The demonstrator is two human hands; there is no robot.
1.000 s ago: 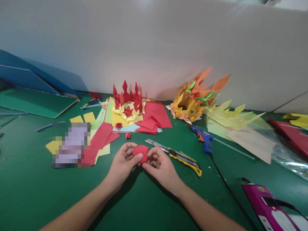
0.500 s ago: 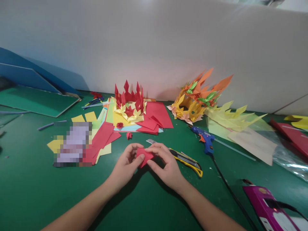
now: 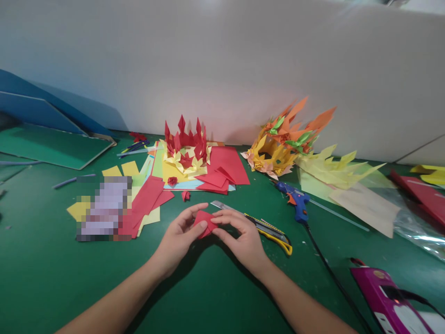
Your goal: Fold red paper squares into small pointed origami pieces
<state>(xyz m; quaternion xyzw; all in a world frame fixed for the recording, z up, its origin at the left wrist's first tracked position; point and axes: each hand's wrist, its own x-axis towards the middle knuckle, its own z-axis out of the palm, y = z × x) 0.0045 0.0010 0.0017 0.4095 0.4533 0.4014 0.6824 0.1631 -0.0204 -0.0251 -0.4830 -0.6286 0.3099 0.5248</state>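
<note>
Green bench (image 3: 86,278) beneath; left hand (image 3: 181,233) and right hand (image 3: 241,235) pinch red paper (image 3: 204,217); uneven pressure could skew its folds; a forward slip could meet the knife blade (image 3: 221,205).

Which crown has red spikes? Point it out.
The left crown, on the paper stack: its tall spikes are red. The crown pieces at right have orange and yellow points.
</note>
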